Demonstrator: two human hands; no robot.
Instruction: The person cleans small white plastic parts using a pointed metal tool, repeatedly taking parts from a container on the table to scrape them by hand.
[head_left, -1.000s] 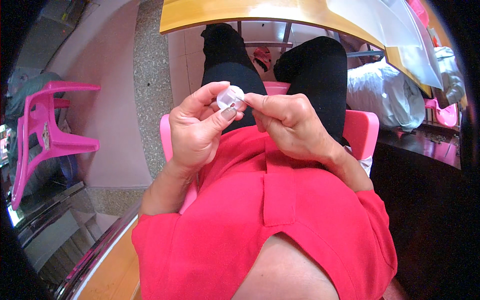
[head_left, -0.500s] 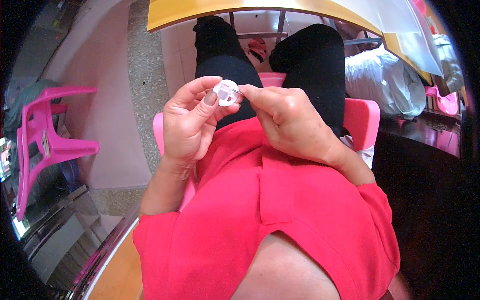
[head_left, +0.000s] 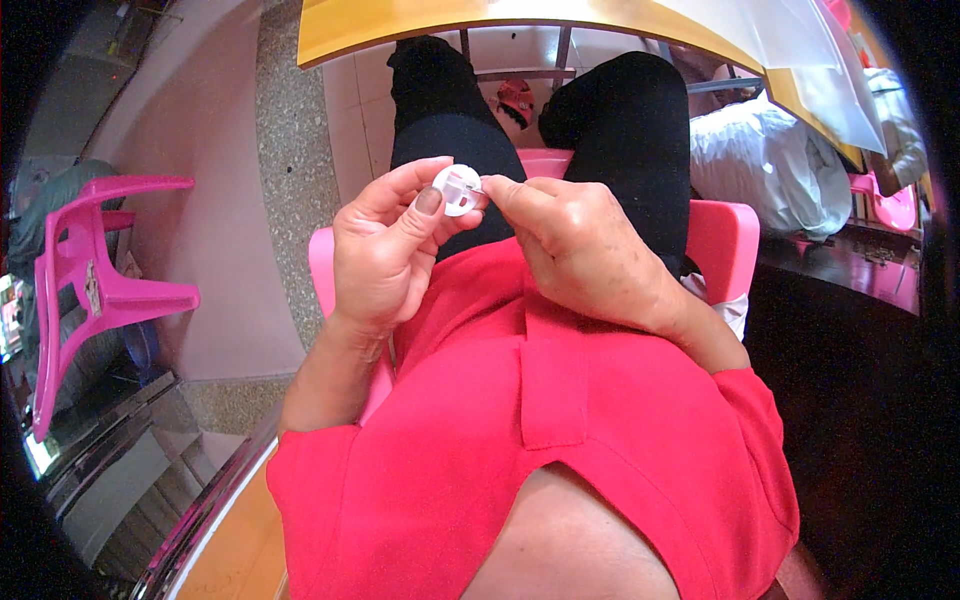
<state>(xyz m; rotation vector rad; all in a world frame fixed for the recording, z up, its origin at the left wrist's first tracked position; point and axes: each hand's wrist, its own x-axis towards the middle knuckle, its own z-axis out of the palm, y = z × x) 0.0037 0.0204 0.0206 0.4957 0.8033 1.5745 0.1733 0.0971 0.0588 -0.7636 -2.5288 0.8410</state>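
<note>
A small round white plastic piece (head_left: 457, 190) sits between my two hands, above my lap. My left hand (head_left: 385, 255) grips it with thumb and fingers from the left side. My right hand (head_left: 570, 250) pinches its right edge with thumb and forefinger; something thin may be between those fingertips, but it is too small to tell. I am seated in a pink chair (head_left: 725, 245), in a red shirt and black trousers.
A yellow tabletop (head_left: 420, 20) curves across the top, with a clear plastic sheet (head_left: 800, 50) at its right end. An empty pink plastic chair (head_left: 95, 290) stands at the left. A white bag (head_left: 770, 165) lies at the right.
Both hands with the white piece have shifted slightly up and to the left in the picture. The grip on the piece looks the same.
</note>
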